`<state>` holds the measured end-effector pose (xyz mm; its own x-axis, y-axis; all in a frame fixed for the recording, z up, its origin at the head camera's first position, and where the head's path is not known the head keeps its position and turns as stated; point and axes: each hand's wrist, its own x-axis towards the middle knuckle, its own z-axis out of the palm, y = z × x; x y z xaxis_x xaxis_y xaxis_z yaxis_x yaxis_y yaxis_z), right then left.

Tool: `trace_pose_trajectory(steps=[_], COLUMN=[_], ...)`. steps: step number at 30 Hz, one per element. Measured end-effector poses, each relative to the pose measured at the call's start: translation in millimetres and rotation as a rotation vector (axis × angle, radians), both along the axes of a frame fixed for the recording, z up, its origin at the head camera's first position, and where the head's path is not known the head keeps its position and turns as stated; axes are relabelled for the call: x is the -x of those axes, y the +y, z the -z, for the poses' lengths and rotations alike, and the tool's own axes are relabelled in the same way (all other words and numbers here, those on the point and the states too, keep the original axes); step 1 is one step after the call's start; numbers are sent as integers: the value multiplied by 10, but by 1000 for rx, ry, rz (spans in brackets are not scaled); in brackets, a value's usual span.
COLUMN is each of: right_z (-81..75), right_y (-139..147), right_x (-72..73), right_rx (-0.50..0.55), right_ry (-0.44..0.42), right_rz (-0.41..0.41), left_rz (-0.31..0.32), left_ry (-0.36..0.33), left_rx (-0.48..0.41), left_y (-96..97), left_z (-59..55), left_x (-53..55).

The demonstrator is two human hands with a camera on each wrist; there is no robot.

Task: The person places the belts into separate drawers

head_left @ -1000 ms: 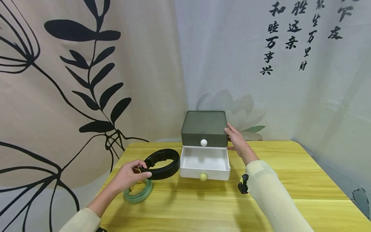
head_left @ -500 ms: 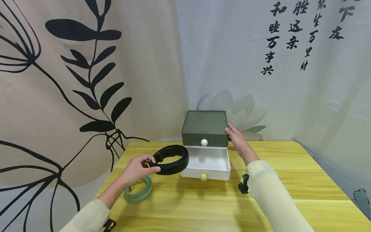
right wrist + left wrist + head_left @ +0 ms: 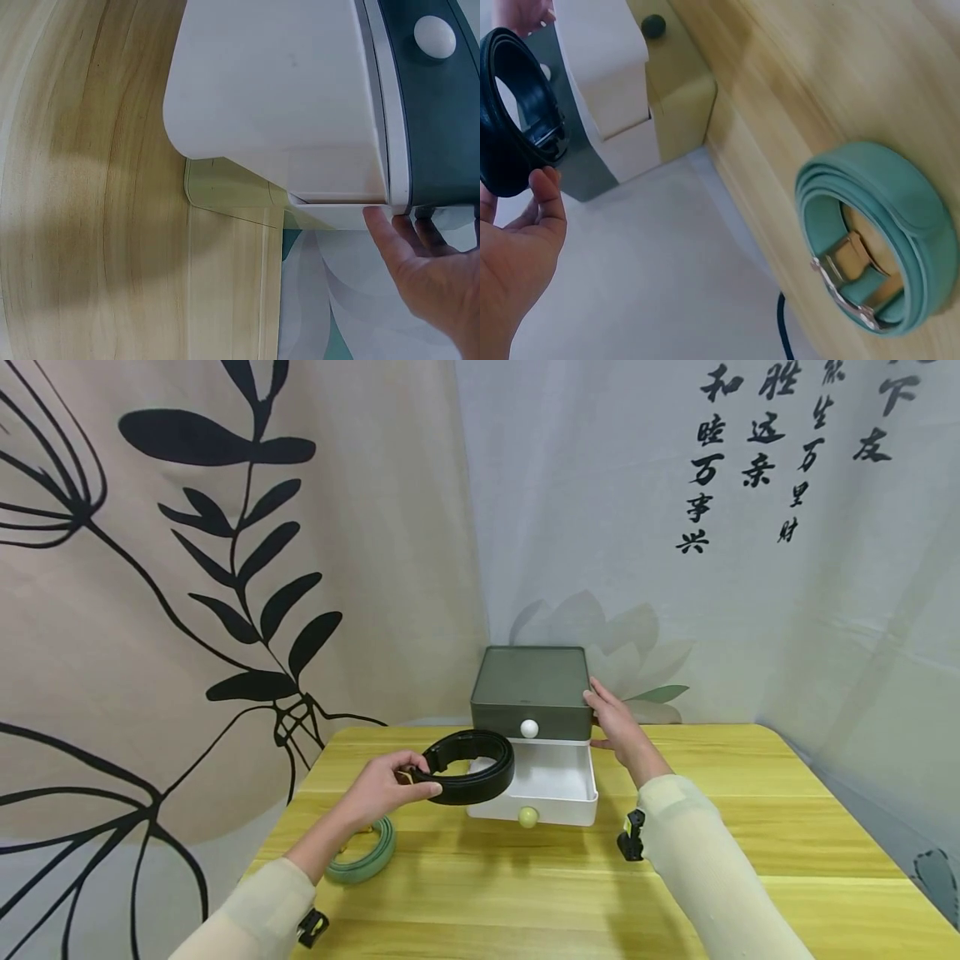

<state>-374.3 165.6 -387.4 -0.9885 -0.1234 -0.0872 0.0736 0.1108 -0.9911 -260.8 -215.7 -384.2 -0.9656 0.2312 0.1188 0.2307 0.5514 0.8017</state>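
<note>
My left hand pinches a coiled black belt by its near left side. The belt is held up in front of the drawer box and overlaps the left part of its pulled-out white drawer. In the left wrist view a metal buckle shows inside the black coil. My right hand rests against the right side of the dark green drawer box, fingertips touching its wall. A coiled green belt with a metal buckle lies on the table, left of the box and under my left forearm.
The box stands at the back of the wooden table, near the curtain. A white knob sits on the upper drawer and a yellow-green knob on the lower one. The table's rear edge lies just beyond the box.
My left hand has carried the black belt right and slightly farther back, from beside the drawer to over its left part. The right hand and the green belt have stayed in place.
</note>
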Motion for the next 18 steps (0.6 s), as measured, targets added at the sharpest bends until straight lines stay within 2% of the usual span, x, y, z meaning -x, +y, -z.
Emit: trace_pose_trajectory(steps=[11, 18], right_z=[2, 2], right_y=[2, 1], right_x=[10, 6], right_rx=[17, 16], right_ry=[-7, -10], right_rz=[2, 7], left_rz=[55, 60], left_ry=[16, 16], left_rx=[17, 47], left_y=[242, 387], left_z=[-7, 5], left_x=[65, 110])
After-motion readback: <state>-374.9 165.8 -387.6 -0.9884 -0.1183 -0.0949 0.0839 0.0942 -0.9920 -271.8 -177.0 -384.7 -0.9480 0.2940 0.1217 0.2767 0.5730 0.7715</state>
